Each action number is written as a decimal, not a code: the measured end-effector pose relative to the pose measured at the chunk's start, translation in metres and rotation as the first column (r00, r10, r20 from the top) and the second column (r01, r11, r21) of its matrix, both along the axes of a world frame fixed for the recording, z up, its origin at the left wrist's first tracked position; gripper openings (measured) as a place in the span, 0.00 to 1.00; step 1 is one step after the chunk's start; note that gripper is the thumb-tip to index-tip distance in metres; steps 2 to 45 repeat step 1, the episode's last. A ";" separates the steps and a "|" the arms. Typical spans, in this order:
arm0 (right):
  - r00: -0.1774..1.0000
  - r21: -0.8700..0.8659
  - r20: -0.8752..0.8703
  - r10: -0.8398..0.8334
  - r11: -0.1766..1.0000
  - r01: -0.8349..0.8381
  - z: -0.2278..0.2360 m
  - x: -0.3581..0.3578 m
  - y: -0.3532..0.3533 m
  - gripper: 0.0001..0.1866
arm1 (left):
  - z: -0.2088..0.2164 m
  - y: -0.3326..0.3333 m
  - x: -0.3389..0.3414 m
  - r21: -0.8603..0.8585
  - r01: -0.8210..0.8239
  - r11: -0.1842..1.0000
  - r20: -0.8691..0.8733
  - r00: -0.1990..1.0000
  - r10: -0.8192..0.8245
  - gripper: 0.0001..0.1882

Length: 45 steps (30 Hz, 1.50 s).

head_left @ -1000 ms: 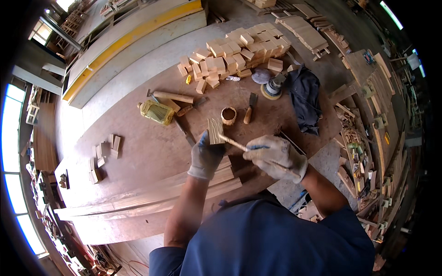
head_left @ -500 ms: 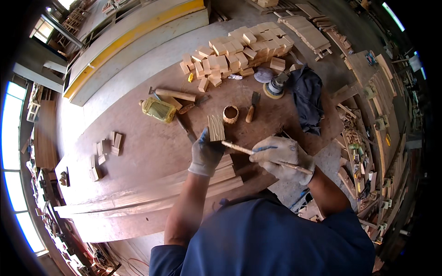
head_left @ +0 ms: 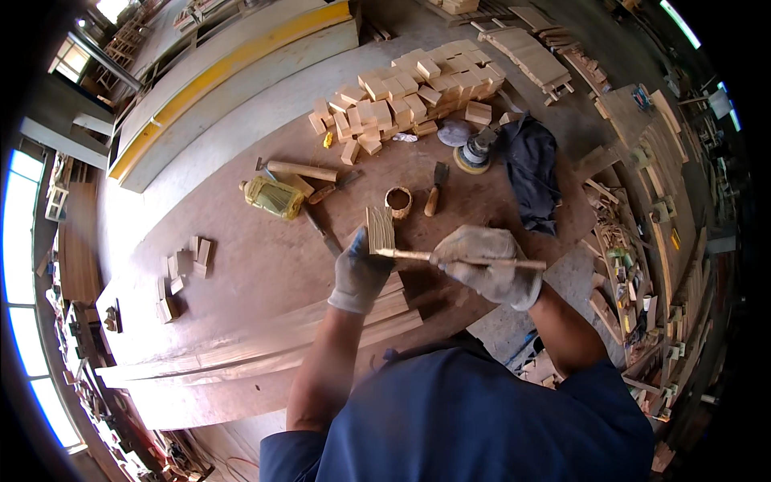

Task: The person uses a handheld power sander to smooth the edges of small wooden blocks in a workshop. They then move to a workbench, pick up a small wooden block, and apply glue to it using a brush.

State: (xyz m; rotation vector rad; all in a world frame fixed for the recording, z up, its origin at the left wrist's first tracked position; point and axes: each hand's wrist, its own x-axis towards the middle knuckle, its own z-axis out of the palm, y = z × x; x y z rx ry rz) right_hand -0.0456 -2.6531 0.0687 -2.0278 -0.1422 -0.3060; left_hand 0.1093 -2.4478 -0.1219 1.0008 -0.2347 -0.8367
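My gloved left hand (head_left: 359, 277) grips a small wooden block (head_left: 381, 230) upright, its face streaked with wavy lines of a pale, glue-like coating. In my gloved right hand (head_left: 488, 265) is a thin wooden stick (head_left: 411, 255), held nearly level. Its pale tip meets the lower right edge of the block. Just beyond the block stands a small round cup (head_left: 401, 214) with a crusted rim and a dark inside. To its right lies a scraper-like tool with a wooden handle (head_left: 432, 201). Gloves and block hide some of my fingertips.
A large heap of wooden blocks (head_left: 401, 92) covers the table's far side. A yellowish plastic bottle (head_left: 273, 198) lies near a hammer (head_left: 301, 170) at left. A sander (head_left: 474, 153) sits beside dark cloth (head_left: 530, 169). Long wooden strips (head_left: 265, 341) lie close to me.
The stick has swung to a more level angle, its tip now lower on the block. My left hand has tilted the block slightly. The view has shifted a little.
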 end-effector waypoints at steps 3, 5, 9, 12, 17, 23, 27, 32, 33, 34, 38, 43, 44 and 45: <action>0.996 -0.009 -0.073 -0.048 0.999 0.048 0.001 0.000 -0.006 0.08 | 0.000 -0.001 0.001 -0.001 0.001 1.000 0.002 1.000 -0.001 0.26; 0.996 -0.009 -0.073 -0.048 0.999 0.048 0.001 0.000 -0.006 0.08 | 0.000 -0.001 0.001 -0.001 0.001 1.000 0.002 1.000 -0.001 0.26; 0.996 -0.009 -0.073 -0.048 0.999 0.048 0.001 0.000 -0.006 0.08 | 0.000 -0.001 0.001 -0.001 0.001 1.000 0.002 1.000 -0.001 0.26; 0.996 -0.009 -0.073 -0.048 0.999 0.048 0.001 0.000 -0.006 0.08 | 0.000 -0.001 0.001 -0.001 0.001 1.000 0.002 1.000 -0.001 0.26; 0.996 -0.009 -0.073 -0.048 0.999 0.048 0.001 0.000 -0.006 0.08 | 0.000 -0.001 0.001 -0.001 0.001 1.000 0.002 1.000 -0.001 0.26; 0.996 -0.009 -0.073 -0.048 0.999 0.048 0.001 0.000 -0.006 0.08 | 0.000 -0.001 0.001 -0.001 0.001 1.000 0.002 1.000 -0.001 0.26; 0.996 -0.009 -0.073 -0.048 0.999 0.048 0.001 0.000 -0.006 0.08 | 0.000 -0.001 0.001 -0.001 0.001 1.000 0.002 1.000 -0.001 0.26; 0.996 -0.009 -0.073 -0.048 0.999 0.048 0.001 0.000 -0.006 0.08 | 0.000 -0.001 0.001 -0.001 0.001 1.000 0.002 1.000 -0.001 0.26; 0.996 -0.009 -0.073 -0.048 0.999 0.048 0.001 0.000 -0.006 0.08 | 0.000 -0.001 0.001 -0.001 0.001 1.000 0.002 1.000 -0.001 0.26; 0.996 -0.009 -0.073 -0.048 0.999 0.048 0.001 0.000 -0.006 0.08 | 0.000 -0.001 0.001 -0.001 0.001 1.000 0.002 1.000 -0.001 0.26; 0.996 -0.009 -0.073 -0.048 0.999 0.048 0.001 0.000 -0.006 0.08 | 0.000 -0.001 0.001 -0.001 0.001 1.000 0.002 1.000 -0.001 0.26; 0.996 -0.009 -0.073 -0.048 0.999 0.048 0.001 0.000 -0.006 0.08 | 0.000 -0.001 0.001 -0.001 0.001 1.000 0.002 1.000 -0.001 0.26; 0.996 -0.009 -0.073 -0.048 0.999 0.048 0.001 0.000 -0.006 0.08 | 0.000 -0.001 0.001 -0.001 0.001 1.000 0.002 1.000 -0.001 0.26; 0.996 -0.009 -0.073 -0.048 0.999 0.048 0.001 0.000 -0.006 0.08 | 0.000 -0.001 0.001 -0.001 0.001 1.000 0.002 1.000 -0.001 0.26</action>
